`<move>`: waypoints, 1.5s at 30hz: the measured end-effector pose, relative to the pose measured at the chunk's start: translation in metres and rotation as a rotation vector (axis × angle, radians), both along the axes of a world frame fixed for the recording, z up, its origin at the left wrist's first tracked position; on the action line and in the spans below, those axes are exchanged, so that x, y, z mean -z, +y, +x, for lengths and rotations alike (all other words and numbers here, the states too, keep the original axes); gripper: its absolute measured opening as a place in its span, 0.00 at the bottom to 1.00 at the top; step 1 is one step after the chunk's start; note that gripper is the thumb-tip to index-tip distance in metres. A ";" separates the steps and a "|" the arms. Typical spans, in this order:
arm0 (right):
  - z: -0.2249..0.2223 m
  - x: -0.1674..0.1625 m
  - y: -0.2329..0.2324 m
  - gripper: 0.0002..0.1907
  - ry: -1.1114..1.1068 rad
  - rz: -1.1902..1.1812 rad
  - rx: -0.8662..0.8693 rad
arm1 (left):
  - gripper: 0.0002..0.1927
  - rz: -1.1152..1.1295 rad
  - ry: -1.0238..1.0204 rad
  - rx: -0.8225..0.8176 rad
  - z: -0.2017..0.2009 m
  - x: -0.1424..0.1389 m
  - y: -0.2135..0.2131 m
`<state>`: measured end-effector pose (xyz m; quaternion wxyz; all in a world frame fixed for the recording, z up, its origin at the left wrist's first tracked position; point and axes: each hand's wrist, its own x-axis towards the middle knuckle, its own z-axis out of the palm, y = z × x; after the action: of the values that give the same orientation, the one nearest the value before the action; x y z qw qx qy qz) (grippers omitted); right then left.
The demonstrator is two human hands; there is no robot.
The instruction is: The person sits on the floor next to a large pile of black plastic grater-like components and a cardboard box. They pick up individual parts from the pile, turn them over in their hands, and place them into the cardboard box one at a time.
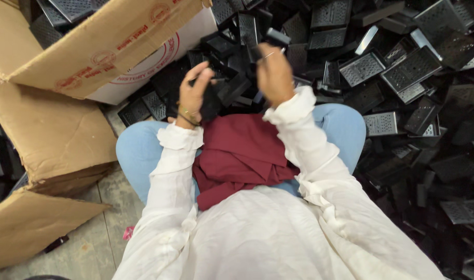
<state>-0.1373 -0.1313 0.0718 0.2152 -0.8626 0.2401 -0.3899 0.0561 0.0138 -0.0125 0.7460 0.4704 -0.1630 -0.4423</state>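
My left hand (193, 93) grips a black plastic part (216, 96) held above my lap. My right hand (274, 75) is raised beside it and pinches a small black piece with a thin metal wire (270, 49); motion blurs it. A dark red cloth (242, 155) lies over my lap, between my knees in light blue trousers. Both hands hover in front of a heap of black box-shaped parts with perforated metal faces (402, 72).
A large open cardboard box (92, 46) lies tipped at the upper left, with more cardboard (45, 140) below it. The heap of black parts spreads along the right side (444, 171). Grey tiled floor (97, 238) shows at the lower left.
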 end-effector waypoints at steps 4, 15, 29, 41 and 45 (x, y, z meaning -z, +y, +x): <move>0.010 -0.014 0.071 0.21 0.000 -0.007 -0.151 | 0.20 -0.123 -0.160 0.150 -0.040 -0.031 -0.015; -0.025 -0.020 0.081 0.31 -0.162 0.858 -0.358 | 0.39 -0.174 0.231 -0.008 -0.061 -0.057 0.024; -0.019 -0.009 0.123 0.31 -0.329 0.773 -0.385 | 0.34 -0.254 -0.259 -0.036 -0.083 -0.074 0.036; -0.027 -0.001 0.101 0.21 -0.371 1.424 -0.531 | 0.25 -0.470 0.254 0.073 -0.057 -0.071 0.046; -0.032 0.009 0.097 0.17 -0.358 1.544 -0.450 | 0.24 -0.314 0.257 0.073 -0.063 -0.057 0.051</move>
<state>-0.1697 -0.0345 0.0625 0.8558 -0.4241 0.2238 -0.1944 -0.0065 0.0646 0.0448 0.8083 0.2817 -0.1504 -0.4946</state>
